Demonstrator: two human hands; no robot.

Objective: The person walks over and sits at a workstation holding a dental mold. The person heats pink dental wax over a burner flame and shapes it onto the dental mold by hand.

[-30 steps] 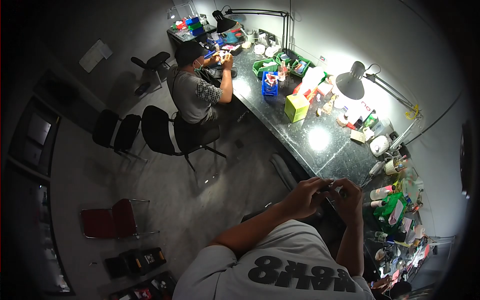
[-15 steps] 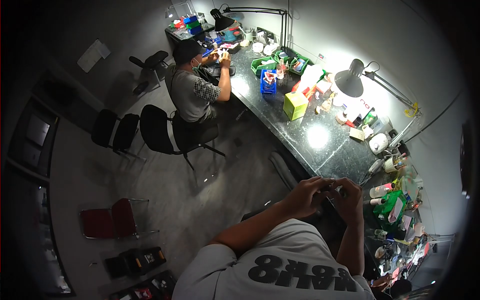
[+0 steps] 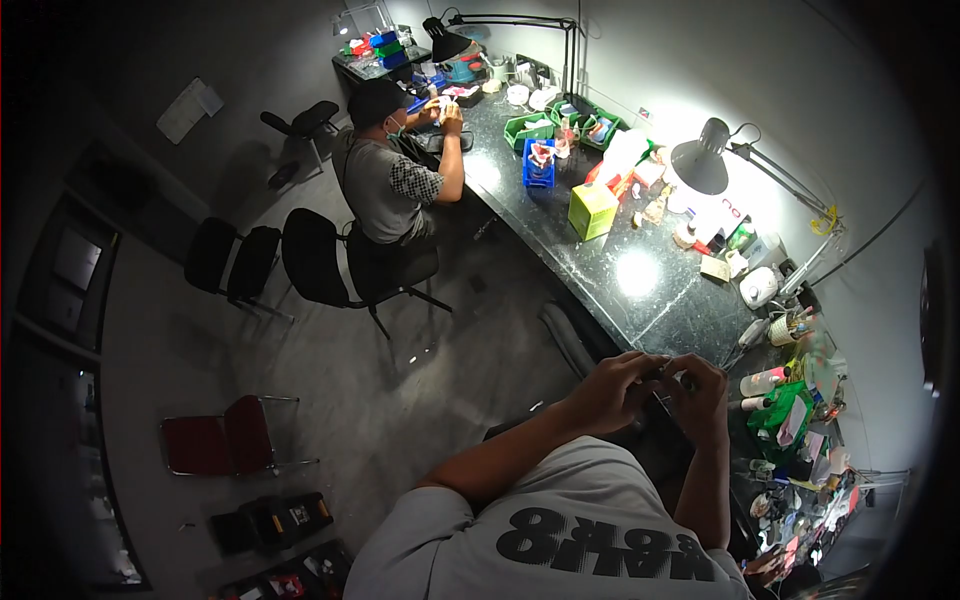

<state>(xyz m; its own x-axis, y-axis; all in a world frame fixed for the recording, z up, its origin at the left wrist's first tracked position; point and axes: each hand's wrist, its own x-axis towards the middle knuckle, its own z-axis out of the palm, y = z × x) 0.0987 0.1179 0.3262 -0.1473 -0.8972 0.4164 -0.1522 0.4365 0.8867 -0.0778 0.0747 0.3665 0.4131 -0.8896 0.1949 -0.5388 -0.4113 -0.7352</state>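
Both my hands meet at the front edge of the dark worktop [image 3: 600, 270]. My left hand [image 3: 612, 392] reaches in from the left with its fingers bent and pressed together. Opposite it, my right hand [image 3: 700, 395] is curled, its fingertips against those of the left. Something small may be between the fingertips, but it is too dark and too small to make out. Closest to my right hand on the worktop are a bottle with a pink label [image 3: 764, 381] and a green bag [image 3: 783, 420].
A co-worker [image 3: 395, 170] sits further along the worktop, holding something whitish. Between us stand a yellow-green box [image 3: 593, 211], a blue bin [image 3: 538, 165] and a lit desk lamp [image 3: 700, 165]. Black chairs [image 3: 315, 255] and a red chair [image 3: 245, 437] stand on the left floor.
My hands stay together, with only a slight shift of the fingers. At the lower right edge, another person's hand has moved a little. The view has shifted very slightly.
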